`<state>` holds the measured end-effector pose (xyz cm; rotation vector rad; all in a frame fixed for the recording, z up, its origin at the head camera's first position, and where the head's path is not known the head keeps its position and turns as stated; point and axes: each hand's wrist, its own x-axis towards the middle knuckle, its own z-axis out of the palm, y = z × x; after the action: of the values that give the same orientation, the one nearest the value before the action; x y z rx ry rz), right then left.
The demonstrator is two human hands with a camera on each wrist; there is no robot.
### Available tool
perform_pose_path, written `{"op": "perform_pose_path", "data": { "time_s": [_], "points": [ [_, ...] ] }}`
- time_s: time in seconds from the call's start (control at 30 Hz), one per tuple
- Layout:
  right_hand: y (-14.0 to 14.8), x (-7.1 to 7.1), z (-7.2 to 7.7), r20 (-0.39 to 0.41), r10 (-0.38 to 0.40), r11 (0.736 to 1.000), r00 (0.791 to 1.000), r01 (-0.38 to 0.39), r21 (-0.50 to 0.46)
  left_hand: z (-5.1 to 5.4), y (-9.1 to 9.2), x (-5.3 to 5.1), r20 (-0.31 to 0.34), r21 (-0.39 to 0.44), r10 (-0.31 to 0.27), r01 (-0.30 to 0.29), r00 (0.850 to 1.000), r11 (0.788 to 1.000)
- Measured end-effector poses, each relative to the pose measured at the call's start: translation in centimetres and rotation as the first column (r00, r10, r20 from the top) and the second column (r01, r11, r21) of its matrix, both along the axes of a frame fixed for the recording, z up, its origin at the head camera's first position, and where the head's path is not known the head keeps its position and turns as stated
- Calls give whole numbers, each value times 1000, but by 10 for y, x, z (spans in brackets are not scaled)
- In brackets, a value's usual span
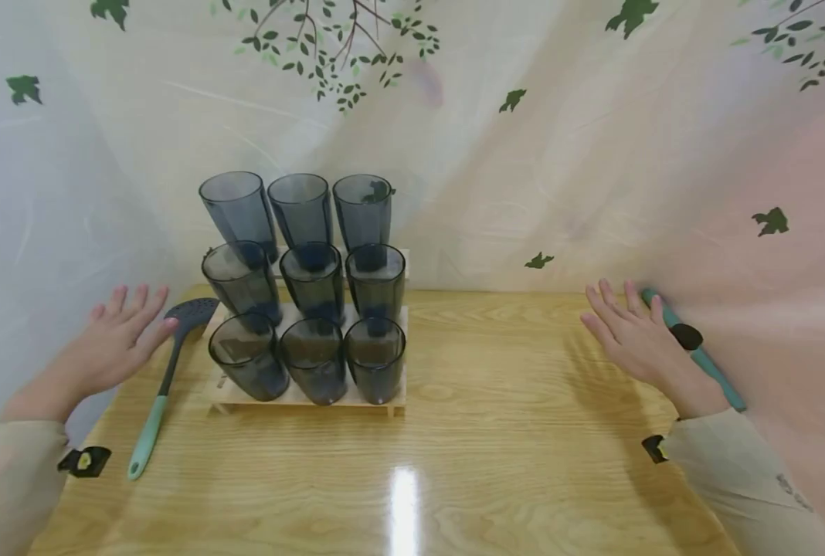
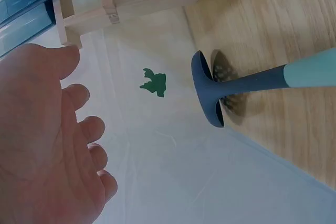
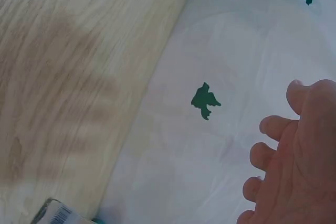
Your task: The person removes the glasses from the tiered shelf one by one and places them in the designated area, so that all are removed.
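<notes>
My left hand hovers at the table's left side with its fingers spread, holding nothing. Close by on the tabletop lies a skimmer, its dark perforated head pointing away and its mint-green handle toward me. Over on the right, my right hand is likewise raised, fingers extended and touching nothing. Beside it a long teal object with a dark round part lies along the table's right edge, partly hidden by the hand. Smoky blue-grey glasses stand in three rows of three, mouths up, between the hands.
A stepped light-wood rack carries the glasses, its back row highest. Behind and at both sides hangs a pale curtain with leaf prints. The wooden tabletop stretches right of the rack. Something with a barcode shows in the right wrist view.
</notes>
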<state>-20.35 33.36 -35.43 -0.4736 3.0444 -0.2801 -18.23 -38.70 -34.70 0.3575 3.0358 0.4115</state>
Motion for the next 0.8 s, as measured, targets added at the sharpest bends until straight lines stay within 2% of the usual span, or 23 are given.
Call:
{"op": "perform_pose_path", "data": {
  "time_s": [0.1,0.17,0.27,0.33,0.37,0.4,0.43,0.53,0.6,0.63,0.67,0.7,0.8],
  "points": [
    [-6,-3,9,-17,4,1000,1000,-4,-11,8,-2,-1,35,88,9,-12,999,996],
    [-15,-7,20,-36,6,999,999,-8,-39,16,-2,-2,76,206,22,-38,997,978],
    [-32,-13,40,-71,11,987,997,-23,-161,30,2,-3,163,378,66,-124,984,917],
    [-46,-18,53,-73,18,962,997,-37,-271,36,7,-3,210,449,82,-171,974,877],
    [-54,-21,59,-64,22,940,998,-43,-339,37,9,-2,234,462,92,-194,968,865],
    [-62,-24,65,-50,37,909,998,-54,-414,37,11,-1,258,478,95,-212,962,853],
    [-70,-27,70,-34,55,872,998,-64,-486,36,12,0,275,481,95,-222,957,848],
    [-97,-37,83,-1,126,724,992,-93,-684,22,14,4,337,536,40,-227,941,813],
    [-116,-44,89,-5,181,630,984,-120,-767,9,13,7,372,575,-10,-221,928,788],
    [-126,-48,92,-12,200,593,980,-130,-795,2,13,8,388,590,-33,-221,921,777],
    [-135,-52,94,-16,217,561,976,-138,-816,-5,12,10,404,610,-57,-222,913,761],
    [-144,-56,95,-17,229,541,973,-142,-829,-11,12,12,416,629,-79,-224,906,745],
    [-170,-68,97,-7,271,500,963,-147,-854,-29,16,15,461,669,-113,-261,880,696]
  ]
}}
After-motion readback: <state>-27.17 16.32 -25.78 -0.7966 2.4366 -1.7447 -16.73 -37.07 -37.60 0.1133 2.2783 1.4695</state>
